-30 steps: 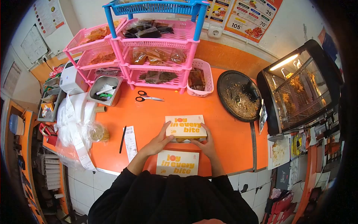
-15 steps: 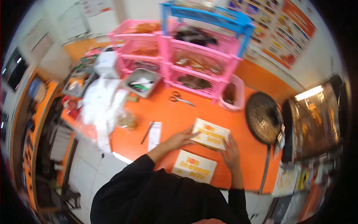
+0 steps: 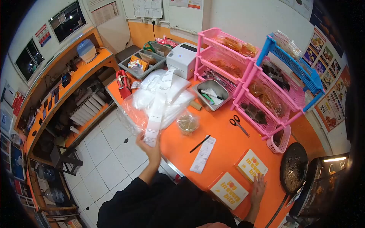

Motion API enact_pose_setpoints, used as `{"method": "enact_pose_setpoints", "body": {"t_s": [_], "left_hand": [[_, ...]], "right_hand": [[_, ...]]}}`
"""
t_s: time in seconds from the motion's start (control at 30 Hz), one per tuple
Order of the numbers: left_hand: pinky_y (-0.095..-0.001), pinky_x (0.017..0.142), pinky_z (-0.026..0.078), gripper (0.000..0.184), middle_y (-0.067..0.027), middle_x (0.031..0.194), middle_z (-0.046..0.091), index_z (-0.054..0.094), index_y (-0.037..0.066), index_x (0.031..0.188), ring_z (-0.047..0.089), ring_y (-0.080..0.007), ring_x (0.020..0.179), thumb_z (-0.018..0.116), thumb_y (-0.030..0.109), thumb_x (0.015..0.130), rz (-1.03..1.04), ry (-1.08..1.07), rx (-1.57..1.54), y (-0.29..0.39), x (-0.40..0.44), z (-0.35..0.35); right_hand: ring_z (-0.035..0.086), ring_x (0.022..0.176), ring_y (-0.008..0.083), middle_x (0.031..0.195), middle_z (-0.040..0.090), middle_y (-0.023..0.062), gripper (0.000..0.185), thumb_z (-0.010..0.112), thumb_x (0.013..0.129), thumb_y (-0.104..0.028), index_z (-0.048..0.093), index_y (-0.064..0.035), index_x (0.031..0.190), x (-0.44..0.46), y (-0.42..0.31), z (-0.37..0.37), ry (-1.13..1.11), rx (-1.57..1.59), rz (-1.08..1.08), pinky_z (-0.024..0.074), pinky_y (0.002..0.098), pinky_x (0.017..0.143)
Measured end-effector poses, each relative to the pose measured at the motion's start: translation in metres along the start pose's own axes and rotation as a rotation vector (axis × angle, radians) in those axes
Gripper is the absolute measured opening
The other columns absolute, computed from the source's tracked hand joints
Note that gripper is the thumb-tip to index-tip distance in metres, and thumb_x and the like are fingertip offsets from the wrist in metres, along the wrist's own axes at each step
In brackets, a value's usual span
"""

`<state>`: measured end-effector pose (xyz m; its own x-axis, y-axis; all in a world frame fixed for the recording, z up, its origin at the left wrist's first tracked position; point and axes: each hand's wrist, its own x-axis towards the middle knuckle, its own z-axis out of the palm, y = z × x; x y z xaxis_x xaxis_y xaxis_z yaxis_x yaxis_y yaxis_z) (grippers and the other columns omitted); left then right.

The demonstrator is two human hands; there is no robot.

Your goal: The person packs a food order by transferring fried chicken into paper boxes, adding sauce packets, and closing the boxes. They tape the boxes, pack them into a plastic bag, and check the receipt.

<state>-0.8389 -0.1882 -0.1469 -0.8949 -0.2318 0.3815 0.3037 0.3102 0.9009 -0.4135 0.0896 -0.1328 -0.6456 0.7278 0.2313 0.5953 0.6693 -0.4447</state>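
Observation:
My left hand (image 3: 149,147) is closed on the lower end of a long printed receipt strip (image 3: 161,98). The strip runs down from a white label printer (image 3: 182,59) across a heap of clear plastic bags (image 3: 176,97). My right hand (image 3: 258,186) lies with its fingers apart at the near edge of a white box with yellow lettering (image 3: 252,164). A second white box (image 3: 229,190) with the same lettering sits closer to me. Between my hands, a separate receipt (image 3: 203,155) lies flat with a black pen (image 3: 200,144) next to it.
Scissors (image 3: 239,125), a grey metal tub (image 3: 213,95) and a bagged round container (image 3: 187,123) are on the orange table (image 3: 171,148). Pink basket racks (image 3: 243,91) stand at the back. A black pan (image 3: 294,167) sits at the right beside a lit glass case (image 3: 323,190).
My left hand has left the far box, moved left and taken hold of the receipt strip's end. My right hand stays by that box. The view has turned left.

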Motion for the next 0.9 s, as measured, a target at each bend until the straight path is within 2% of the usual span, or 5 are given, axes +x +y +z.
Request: {"method": "enact_pose_setpoints", "body": {"t_s": [0.13, 0.23, 0.43, 0.63, 0.9], "left_hand": [[-0.0367, 0.095, 0.039, 0.086, -0.0165, 0.121, 0.04, 0.032, -0.001, 0.129, 0.042, -0.0242, 0.113, 0.086, 0.031, 0.07, -0.352, -0.11, -0.114, -0.075, 0.029, -0.02], [-0.0394, 0.097, 0.04, 0.089, -0.0181, 0.124, 0.043, 0.03, -0.001, 0.128, 0.048, -0.0251, 0.112, 0.087, 0.034, 0.069, -0.698, -0.577, -0.087, -0.074, 0.043, -0.052], [-0.0286, 0.084, 0.047, 0.05, -0.0089, 0.105, 0.068, 0.061, -0.003, 0.116, 0.062, -0.0145, 0.092, 0.079, 0.027, 0.08, -0.769, -1.452, -0.248, -0.059, 0.123, -0.088], [-0.0241, 0.069, 0.05, 0.029, -0.0035, 0.092, 0.07, 0.067, 0.0, 0.107, 0.064, -0.0084, 0.079, 0.071, 0.021, 0.088, -0.383, -1.358, -0.405, 0.034, 0.218, -0.083], [-0.0275, 0.063, 0.054, 0.03, -0.0086, 0.088, 0.071, 0.065, -0.003, 0.106, 0.067, -0.0134, 0.072, 0.071, 0.02, 0.088, -0.198, -1.191, -0.623, 0.083, 0.31, 0.02]], "right_hand": [[0.047, 0.127, 0.0312, 0.132, 0.055, 0.0164, 0.03, 0.054, 0.095, -0.017, 0.064, -0.0015, 0.119, 0.01, -0.081, -0.002, 0.255, 0.102, 0.07, 0.0326, 0.0437, 0.108], [0.057, 0.109, 0.025, 0.111, 0.062, 0.0141, 0.023, 0.057, 0.094, -0.017, 0.067, 0.0024, 0.103, 0.024, -0.188, 0.018, 0.297, 0.357, 0.068, 0.0441, 0.0387, 0.094], [0.065, 0.082, 0.0228, 0.087, 0.068, 0.0107, 0.026, 0.068, 0.089, -0.025, 0.069, -0.0005, 0.098, 0.035, -0.378, 0.137, -0.607, 0.553, -0.174, 0.05, 0.0322, 0.076], [0.067, 0.088, 0.0138, 0.098, 0.071, 0.0106, 0.027, 0.069, 0.089, -0.015, 0.065, 0.0025, 0.11, 0.012, -0.45, 0.227, -0.806, 1.083, 0.326, 0.0506, 0.0276, 0.083], [0.067, 0.09, 0.0156, 0.102, 0.071, 0.0107, 0.026, 0.056, 0.097, -0.015, 0.064, 0.0051, 0.111, -0.005, -0.489, 0.18, -0.702, 1.269, 0.32, 0.0524, 0.0278, 0.083]]}}
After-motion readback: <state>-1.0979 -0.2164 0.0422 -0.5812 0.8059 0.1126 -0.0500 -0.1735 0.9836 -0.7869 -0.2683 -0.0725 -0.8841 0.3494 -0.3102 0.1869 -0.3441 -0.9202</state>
